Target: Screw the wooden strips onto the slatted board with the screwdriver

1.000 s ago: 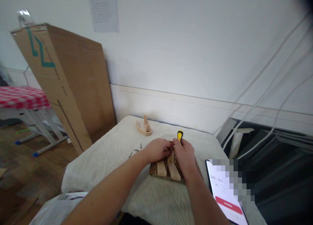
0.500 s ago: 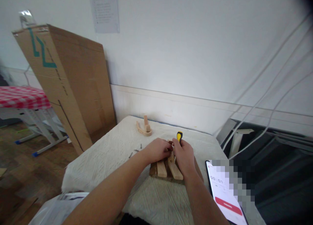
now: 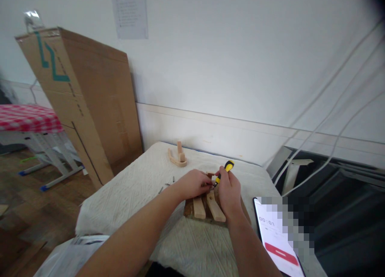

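A dark wooden board (image 3: 192, 211) with two pale wooden slats (image 3: 198, 207) on it lies on the white cloth-covered table (image 3: 135, 189). My right hand (image 3: 229, 192) is closed round a yellow-and-black screwdriver (image 3: 227, 167), which tilts to the upper right with its tip down at the slats. My left hand (image 3: 192, 184) rests on the far end of the board, fingers pinched at something small next to the screwdriver tip; I cannot make out what. A few small screws (image 3: 167, 185) lie on the cloth left of my left hand.
A small curved wooden assembly (image 3: 178, 157) stands at the table's far side. A phone (image 3: 278, 239) with a timer screen lies at the right edge. A tall cardboard box (image 3: 81, 100) leans on the wall to the left. White cables (image 3: 331, 104) hang at the right.
The screwdriver handle has tipped from near upright to a slant toward the upper right. Both hands stay at the board.
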A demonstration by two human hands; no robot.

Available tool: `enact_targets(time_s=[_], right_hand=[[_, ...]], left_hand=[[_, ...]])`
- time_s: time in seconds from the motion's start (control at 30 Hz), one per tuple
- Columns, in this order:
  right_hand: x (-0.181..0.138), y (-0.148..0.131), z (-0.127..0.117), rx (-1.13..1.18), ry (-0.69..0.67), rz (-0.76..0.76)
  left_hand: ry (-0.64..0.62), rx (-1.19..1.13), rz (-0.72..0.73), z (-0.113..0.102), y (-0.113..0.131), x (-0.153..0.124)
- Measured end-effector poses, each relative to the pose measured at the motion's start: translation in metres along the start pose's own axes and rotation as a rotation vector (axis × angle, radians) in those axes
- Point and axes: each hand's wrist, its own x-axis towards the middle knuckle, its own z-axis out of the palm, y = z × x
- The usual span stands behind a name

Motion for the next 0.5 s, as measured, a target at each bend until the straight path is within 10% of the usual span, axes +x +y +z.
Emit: enact_targets(time_s=[0.5], right_hand=[[-0.0013,-0.0016,0.0004,-0.021,-0.002,-0.027]], left_hand=[[-0.038,-0.033,-0.042,-0.0016,0.0014,0.0002]])
